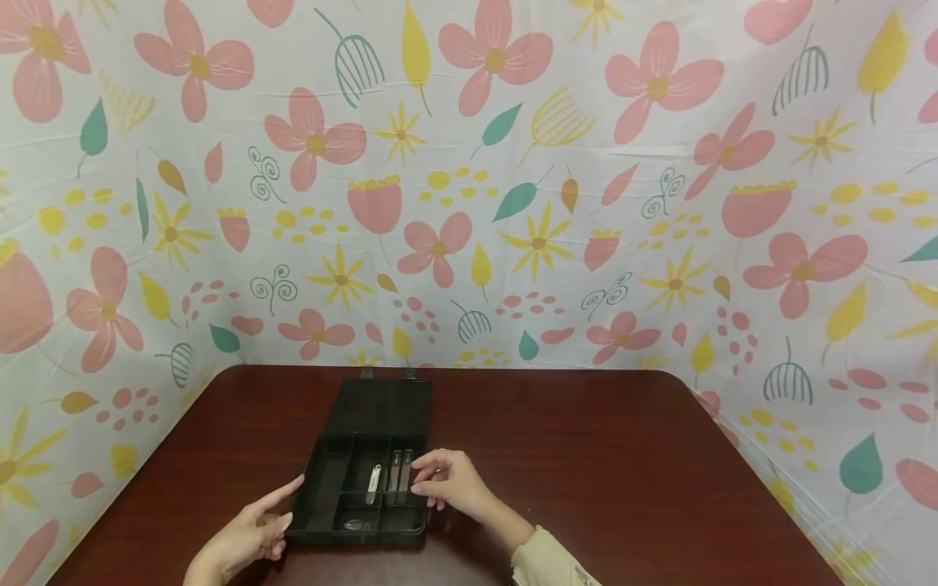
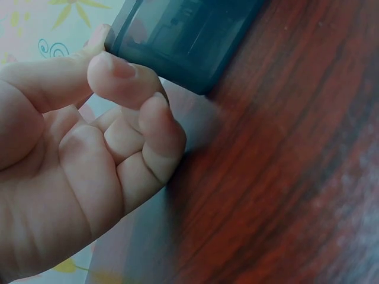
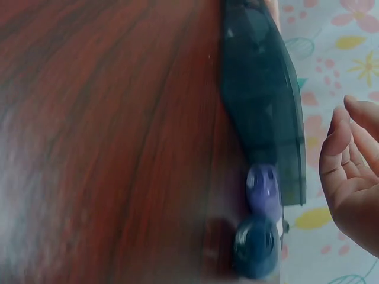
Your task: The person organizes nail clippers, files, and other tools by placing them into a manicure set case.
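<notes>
A black compartment box (image 1: pixel 322 488) lies on the table with its lid (image 1: pixel 377 407) folded open behind it. My left hand (image 1: pixel 245 533) touches its left side, index finger stretched along the wall and thumb near the front corner. In the left wrist view the other fingers curl loosely inward. My right hand (image 1: pixel 454 484) is at the box's right edge, fingers bent with a gap to the thumb, and no object shows in it. Beside those fingertips stand two slim dark metallic pieces (image 1: pixel 400 474). A silvery nail clipper (image 1: pixel 374 483) leans left of them.
A small clear oval piece (image 1: pixel 357 526) lies in a front compartment. In the right wrist view a purple object (image 3: pixel 264 192) and a dark blue rounded object (image 3: pixel 256 247) stand by the dark box wall. A flowered curtain (image 1: pixel 469 203) surrounds the dark red table (image 1: pixel 557 456).
</notes>
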